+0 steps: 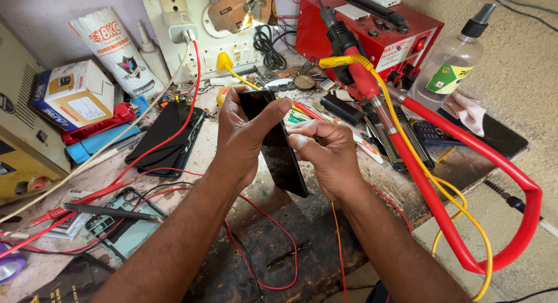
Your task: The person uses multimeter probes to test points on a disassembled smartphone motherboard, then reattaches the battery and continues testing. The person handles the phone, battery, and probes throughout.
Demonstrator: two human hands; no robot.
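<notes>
Left hand (pixel 241 134) grips the upright black smartphone (pixel 278 146) by its top edge; right hand (pixel 325 154), just right of the phone, pinches its side edge; red hose (pixel 465 157) farther right.

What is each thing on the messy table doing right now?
Black phone: stood on edge, held in both hands.
Left hand: gripping the phone's top.
Right hand: pinching the phone's side edge.
Spray bottle: upright, cap on.
White charger: plugged into the socket board.
Second black phone: lying flat, screen dark.
Red hose: looped off the table edge.
</notes>
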